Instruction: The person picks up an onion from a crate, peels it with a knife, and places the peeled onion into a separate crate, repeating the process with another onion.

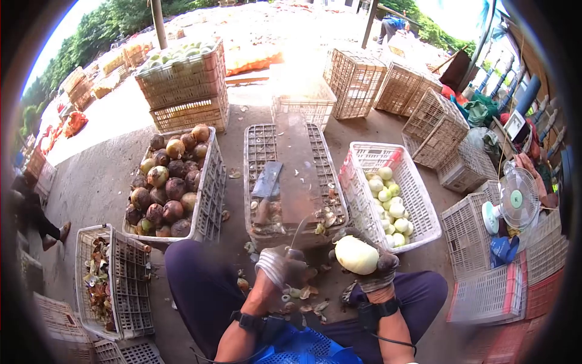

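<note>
My left hand (282,267), in a grey and white work glove, is closed around the handle of a knife. The thin curved blade (299,233) points up. In my gloved right hand (381,274) lies a large, pale, peeled round vegetable (356,255), fingers wrapped round its lower right side. Directly in front of me, a worn wooden board (298,176) lies across an upturned crate (259,142). A cleaver (267,179) rests on the crate beside the board. Peel scraps (313,308) litter the ground between my legs.
A crate (210,176) of brown-purple round vegetables (176,189) stands left, a white crate (427,194) of pale peeled ones (397,210) right. Further left is a scrap crate (115,327). Stacked crates (182,91) stand behind. A fan (515,199) sits on crates at right.
</note>
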`<state>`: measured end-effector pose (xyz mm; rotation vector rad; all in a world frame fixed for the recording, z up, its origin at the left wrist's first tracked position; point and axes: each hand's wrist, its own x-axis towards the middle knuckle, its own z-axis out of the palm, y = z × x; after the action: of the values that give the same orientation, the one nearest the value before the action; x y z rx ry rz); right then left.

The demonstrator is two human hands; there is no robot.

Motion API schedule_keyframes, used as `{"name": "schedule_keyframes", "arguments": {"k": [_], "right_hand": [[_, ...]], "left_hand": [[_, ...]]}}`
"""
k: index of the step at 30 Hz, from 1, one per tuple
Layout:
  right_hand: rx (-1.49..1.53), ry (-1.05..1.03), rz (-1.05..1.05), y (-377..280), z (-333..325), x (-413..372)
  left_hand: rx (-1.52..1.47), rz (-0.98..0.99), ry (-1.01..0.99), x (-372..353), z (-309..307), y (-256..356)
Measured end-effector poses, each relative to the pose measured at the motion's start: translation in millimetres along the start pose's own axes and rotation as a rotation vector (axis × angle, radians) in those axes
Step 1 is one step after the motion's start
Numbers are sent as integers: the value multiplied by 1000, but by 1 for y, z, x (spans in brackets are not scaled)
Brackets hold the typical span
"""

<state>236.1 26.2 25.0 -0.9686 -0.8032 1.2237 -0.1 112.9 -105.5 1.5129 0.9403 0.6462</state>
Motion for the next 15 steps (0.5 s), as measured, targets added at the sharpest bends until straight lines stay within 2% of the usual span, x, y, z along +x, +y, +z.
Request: {"name": "schedule_keyframes", "arguments": {"k": [1, 3, 5, 7, 8, 9, 12, 15], "right_hand": [[74, 16, 16, -1, 0, -1], [188, 48, 40, -3, -3, -4], [309, 80, 62, -1, -7, -5], [394, 76, 113, 7, -20, -3], [433, 70, 138, 9, -25, -2], [384, -3, 127, 11, -28, -2], [41, -81, 0, 17, -26, -1], [-395, -86, -175, 22, -20, 1]], "left_hand": [[-60, -311, 31, 1, -1, 23], [-113, -370, 222, -7, 1, 65], [-329, -236, 175, -22, -2, 83], [-571, -213, 162, -28, 6, 104], [-495, -77, 141, -27, 12, 109], [-422, 57, 126, -27, 19, 112], [-173, 200, 72, -37, 20, 128], [-162, 124, 102, -37, 25, 140]]}}
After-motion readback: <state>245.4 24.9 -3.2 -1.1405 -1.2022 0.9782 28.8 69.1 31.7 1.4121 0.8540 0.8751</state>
